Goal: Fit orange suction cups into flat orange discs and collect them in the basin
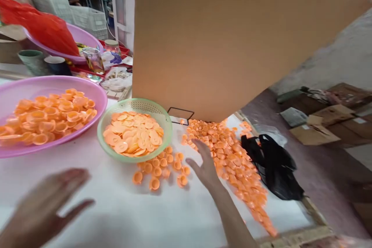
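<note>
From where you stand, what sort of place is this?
Probably a small workshop or packing room: loose orange pieces lie heaped on a white table, orange discs fill a green basket, and cardboard boxes lie off to the right.

The small cups (pixel 223 147) are bright orange, the flat discs (pixel 133 133) paler orange. The 2 basins (pixel 29 87) are pinkish purple, the basket (pixel 145 105) light green with pierced dots, the tabletop (pixel 130 217) white, the bag (pixel 279 166) black, the cardboard (pixel 203 38) brown.
</note>
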The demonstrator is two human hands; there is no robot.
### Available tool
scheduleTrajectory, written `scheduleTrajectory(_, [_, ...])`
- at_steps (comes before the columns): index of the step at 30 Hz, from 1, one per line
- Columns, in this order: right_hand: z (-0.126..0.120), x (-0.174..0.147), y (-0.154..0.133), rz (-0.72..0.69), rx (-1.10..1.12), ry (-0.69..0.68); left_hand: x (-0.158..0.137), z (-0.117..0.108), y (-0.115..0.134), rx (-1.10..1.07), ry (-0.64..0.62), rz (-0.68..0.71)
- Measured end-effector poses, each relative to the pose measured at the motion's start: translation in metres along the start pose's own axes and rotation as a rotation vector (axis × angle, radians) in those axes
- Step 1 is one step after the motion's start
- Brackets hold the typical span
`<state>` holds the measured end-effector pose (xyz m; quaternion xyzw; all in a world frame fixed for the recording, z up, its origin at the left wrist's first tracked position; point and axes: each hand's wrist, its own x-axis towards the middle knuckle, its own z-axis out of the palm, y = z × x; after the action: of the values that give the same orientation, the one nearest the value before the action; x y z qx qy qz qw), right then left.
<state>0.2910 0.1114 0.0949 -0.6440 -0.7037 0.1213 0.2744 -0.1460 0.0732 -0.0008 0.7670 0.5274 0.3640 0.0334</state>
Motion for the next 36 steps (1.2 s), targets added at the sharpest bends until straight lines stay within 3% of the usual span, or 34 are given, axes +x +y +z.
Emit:
scheduleTrajectory(2, [0.005,-0.033,0.026,0.063,-0.16,-0.181,-0.022,0.039,0.043,-0.016,-0.204,0.239])
scheduleTrajectory(4, [0.022,-0.039,0.031,0.051,-0.265,-0.347,-0.021,0.077,0.075,0.021,-0.255,0.29])
scheduleTrajectory(7, [0.044,-0.015,0.02,-0.064,-0.329,-0.502,0.005,0.117,0.102,0.022,-0.261,0.211])
scheduleTrajectory(10, [0.057,0.005,0.012,-0.236,-0.322,-0.615,0.025,0.134,0.119,0.02,-0.283,0.12])
scheduleTrajectory(14, [0.067,-0.003,0.011,-0.406,-0.223,-0.559,0.031,0.14,0.137,0.018,-0.326,0.077])
scheduleTrajectory(20, [0.076,-0.024,0.011,-0.443,-0.13,-0.399,0.036,0.14,0.143,-0.029,-0.379,0.107])
scheduleTrajectory(25, [0.081,-0.025,0.015,-0.524,-0.079,-0.232,0.04,0.142,0.141,-0.075,-0.288,0.141])
scheduleTrajectory(30, [0.082,-0.037,0.011,-0.58,-0.076,-0.198,0.03,0.139,0.14,-0.146,-0.328,0.13])
scheduleTrajectory(36, [0.088,-0.063,-0.006,-0.625,-0.048,-0.074,0.01,0.117,0.138,-0.25,-0.21,0.186])
